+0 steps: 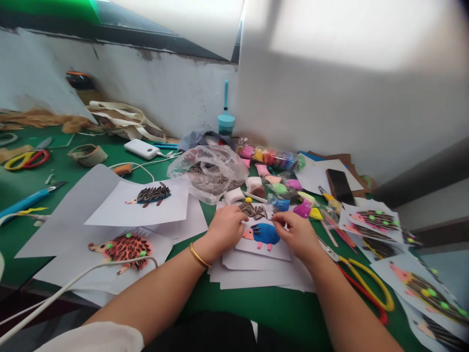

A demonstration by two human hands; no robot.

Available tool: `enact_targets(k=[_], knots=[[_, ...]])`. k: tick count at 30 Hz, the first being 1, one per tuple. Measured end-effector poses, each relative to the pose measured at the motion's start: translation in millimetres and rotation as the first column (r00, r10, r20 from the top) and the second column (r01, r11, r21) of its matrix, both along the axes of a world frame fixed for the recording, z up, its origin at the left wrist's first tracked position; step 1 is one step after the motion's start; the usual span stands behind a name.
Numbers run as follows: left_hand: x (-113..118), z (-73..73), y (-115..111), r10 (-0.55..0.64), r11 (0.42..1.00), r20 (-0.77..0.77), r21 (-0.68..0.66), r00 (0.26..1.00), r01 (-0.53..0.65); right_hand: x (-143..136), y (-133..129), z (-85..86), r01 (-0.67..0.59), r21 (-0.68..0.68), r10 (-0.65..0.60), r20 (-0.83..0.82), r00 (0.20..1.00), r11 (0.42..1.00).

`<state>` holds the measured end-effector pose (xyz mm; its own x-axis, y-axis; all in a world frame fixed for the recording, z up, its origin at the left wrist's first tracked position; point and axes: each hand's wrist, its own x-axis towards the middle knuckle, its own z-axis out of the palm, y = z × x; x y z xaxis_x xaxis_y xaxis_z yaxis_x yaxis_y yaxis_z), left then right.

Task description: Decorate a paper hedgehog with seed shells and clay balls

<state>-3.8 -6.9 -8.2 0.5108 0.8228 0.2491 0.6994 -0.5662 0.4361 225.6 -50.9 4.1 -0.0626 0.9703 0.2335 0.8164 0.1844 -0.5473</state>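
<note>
A hedgehog with a blue clay body [266, 234], pink face and pink feet lies on a white sheet [247, 248] in front of me. A few sunflower seeds stick up from its back near the head. My left hand [227, 229] rests on the sheet's left side, fingers curled together; what they hold, if anything, is hidden. On the right, the thumb and forefinger of my right hand [296, 235] pinch a small dark sunflower seed above the blue body. A loose pile of sunflower seeds [253, 210] lies just behind, between both hands.
Finished-looking seed hedgehogs on paper lie left [153, 193] and right [375, 219]. Behind are a plastic bag of seeds [208, 171] and colourful clay packets [278, 188]. Yellow-and-red scissors [361, 281] lie by my right forearm. A white cable [73, 283] crosses the left side.
</note>
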Motion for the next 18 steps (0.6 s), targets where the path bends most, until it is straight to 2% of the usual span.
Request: enact_targets(k=[4, 8, 11, 13, 15, 18], knots=[[0, -2.0, 1, -0.008, 1.0, 0.0, -0.016, 1.0, 0.008, -6, -8, 9.7, -0.094, -0.122, 0.09, -0.032, 0.995, 0.988], [0, -1.8, 1, -0.014, 1.0, 0.0, -0.025, 1.0, 0.014, -11, -10, 14.9, -0.163, -0.152, 0.165, -0.001, 0.986, 0.975], [1, 2.8, -1, -0.051, 0.998, 0.058, -0.018, 0.997, 0.053, -15, -12, 14.9, -0.183, -0.137, 0.19, 0.041, 0.981, 0.974], [2, 6.9, -3, -0.142, 0.99, 0.112, 0.0, 0.984, 0.143, -19, -13, 14.0, -0.19, -0.103, 0.197, 0.059, 0.979, 0.976], [3, 10.1, -5, -0.218, 0.976, 0.12, 0.019, 0.969, 0.217, -22, -14, 13.1, -0.199, -0.056, 0.202, 0.054, 0.978, 0.978], [5, 11.8, -7, -0.258, 0.966, 0.1, 0.026, 0.961, 0.257, -25, -16, 12.0, -0.216, -0.016, 0.216, 0.024, 0.976, 0.976]])
